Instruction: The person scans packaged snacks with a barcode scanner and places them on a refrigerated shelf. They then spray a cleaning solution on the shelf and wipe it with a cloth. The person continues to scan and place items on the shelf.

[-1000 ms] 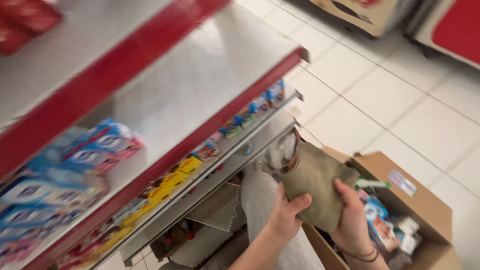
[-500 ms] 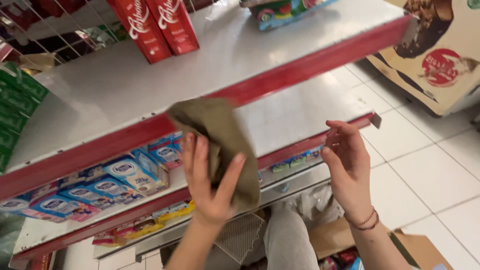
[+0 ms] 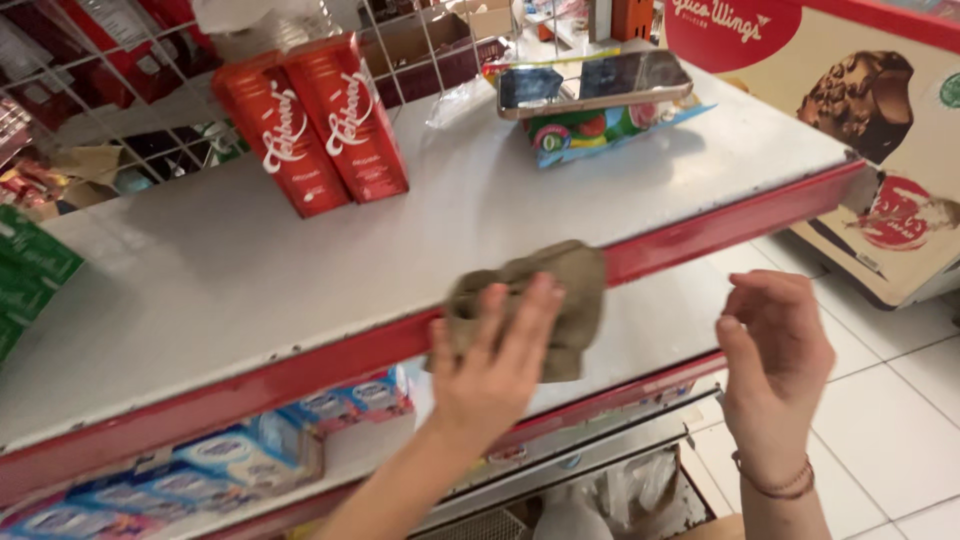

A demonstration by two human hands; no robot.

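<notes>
A brown cloth (image 3: 540, 300) is pressed flat-fingered by the left hand (image 3: 495, 365) onto the shelf (image 3: 300, 270) near edge; right hand (image 3: 775, 365) held loosely open, empty.

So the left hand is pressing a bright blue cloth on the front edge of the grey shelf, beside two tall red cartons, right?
Not quite: the head view shows a crumpled olive-brown cloth, not blue. The left hand does press it on the red front edge of the grey shelf, with two tall red cartons standing behind.
</notes>
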